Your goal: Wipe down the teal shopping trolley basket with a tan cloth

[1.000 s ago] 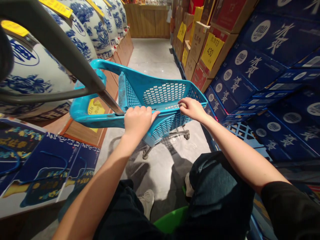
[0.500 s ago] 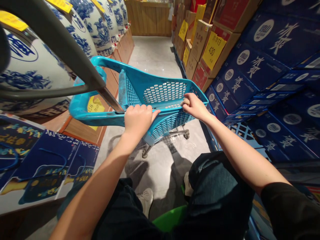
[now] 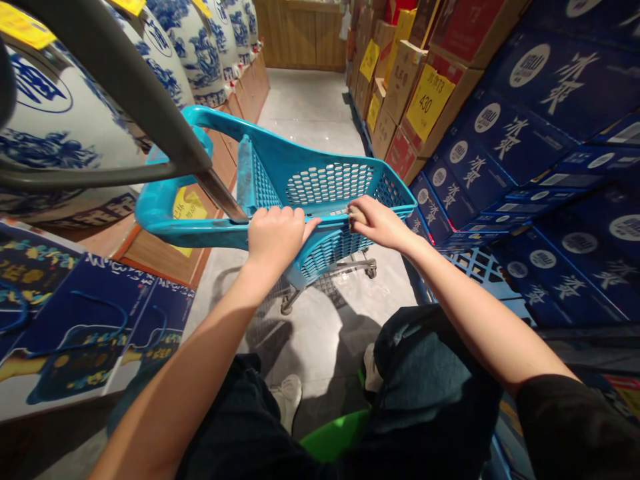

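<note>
**Blue shopping cart [image 3: 280, 160]: hand placement and surroundings**

Cart location: the cart stands directly in front of me, side-on, on the pale floor [image 3: 310, 100] of the aisle; two casters [image 3: 370, 268] show below its perforated basket.

Left hand: my left hand [image 3: 277, 233] is clenched over the near rim [image 3: 327, 221] of the basket; the knuckles face up, and the thumb points along the rim toward the right.

Right hand: my right hand [image 3: 380, 223] is curled around a small tan object [image 3: 357, 217] at the same rim, farther to the right; the fingers hide most of this object, so I cannot tell what it is.

Handle: a grey handle [image 3: 135, 87] crosses the upper left; a metal tube [image 3: 220, 193] runs from it down to the rim, just beside my left hand.

Left side: blue-and-white jars [image 3: 55, 150] stand in a row on a wooden platform [image 3: 155, 257]; dark blue packages [image 3: 95, 307] with cords sit nearer to me.

Right side: blue cases [image 3: 525, 140] are stacked high; cardboard cartons [image 3: 400, 80] stand beyond them, one bearing a yellow sign [image 3: 428, 100] marked 430.

Below: a green surface [image 3: 340, 437] shows between my legs; my pale shoes [image 3: 289, 400] are on the floor.
</note>
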The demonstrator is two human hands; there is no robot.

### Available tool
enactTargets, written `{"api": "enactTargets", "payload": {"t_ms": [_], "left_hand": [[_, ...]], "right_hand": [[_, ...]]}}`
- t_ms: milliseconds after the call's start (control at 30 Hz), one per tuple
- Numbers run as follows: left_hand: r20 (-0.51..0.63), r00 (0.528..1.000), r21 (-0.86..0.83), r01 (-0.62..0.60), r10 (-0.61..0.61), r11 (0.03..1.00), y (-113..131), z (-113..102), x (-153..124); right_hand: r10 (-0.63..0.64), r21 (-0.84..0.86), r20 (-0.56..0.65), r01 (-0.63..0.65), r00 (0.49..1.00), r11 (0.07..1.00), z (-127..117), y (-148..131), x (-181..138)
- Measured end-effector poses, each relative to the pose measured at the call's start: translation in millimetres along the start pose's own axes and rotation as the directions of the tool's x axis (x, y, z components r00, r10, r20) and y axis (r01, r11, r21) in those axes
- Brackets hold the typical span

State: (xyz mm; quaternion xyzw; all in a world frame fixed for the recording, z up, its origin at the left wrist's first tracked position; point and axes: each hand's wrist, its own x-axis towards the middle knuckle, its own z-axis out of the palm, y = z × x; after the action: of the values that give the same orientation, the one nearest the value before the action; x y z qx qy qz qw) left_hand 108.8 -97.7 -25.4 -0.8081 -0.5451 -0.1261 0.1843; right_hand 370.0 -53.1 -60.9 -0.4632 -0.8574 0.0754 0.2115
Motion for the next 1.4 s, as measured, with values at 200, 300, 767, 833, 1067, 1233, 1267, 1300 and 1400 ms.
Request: {"api": "enactTargets", "payload": {"t_ms": [200,300,767,833,1067,1233,1267,1300,1400], "left_hand": [[-0.022,1.0,-0.016,-0.008,0.007,1.0,-1,3,0],[-0.035,0.999,-0.022,-0.014,0.013,1.0,-1,4,0],[-0.044,0.999,0.017,-0.027,0.027,0.999,-1,3,1],[-0.041,0.999,-0.007,-0.016,0.016,1.0,-1,3,1],[-0.028,0.999,-0.092,0.018,-0.021,0.996,-2,2,0],[-0.052,0.999,-0.122,0.009,-0.015,0.993,-3,5,0],[-0.062,0.998,-0.134,0.008,-0.017,0.991,-4,5,0],[-0.07,0.997,-0.136,0.007,-0.016,0.991,-4,6,-1],[-0.075,0.997,-0.087,-0.004,-0.003,0.996,-4,6,-1]], "right_hand": [[0.437,-0.043,-0.121,-0.445,0.891,0.895,-10,32,0],[0.389,-0.109,-0.133,-0.403,0.912,0.909,-1,12,-2],[0.44,-0.16,-0.13,-0.457,0.889,0.875,-12,13,2],[0.358,-0.154,-0.129,-0.375,0.925,0.914,-3,2,1],[0.051,-0.155,-0.006,-0.051,0.999,0.987,0,-16,0],[0.28,-0.003,-0.047,-0.28,0.959,0.96,-15,23,2],[0.321,-0.013,-0.077,-0.323,0.944,0.946,-14,25,2],[0.348,-0.031,-0.106,-0.352,0.932,0.935,-12,23,2],[0.289,-0.119,-0.125,-0.303,0.949,0.946,0,2,0]]}}
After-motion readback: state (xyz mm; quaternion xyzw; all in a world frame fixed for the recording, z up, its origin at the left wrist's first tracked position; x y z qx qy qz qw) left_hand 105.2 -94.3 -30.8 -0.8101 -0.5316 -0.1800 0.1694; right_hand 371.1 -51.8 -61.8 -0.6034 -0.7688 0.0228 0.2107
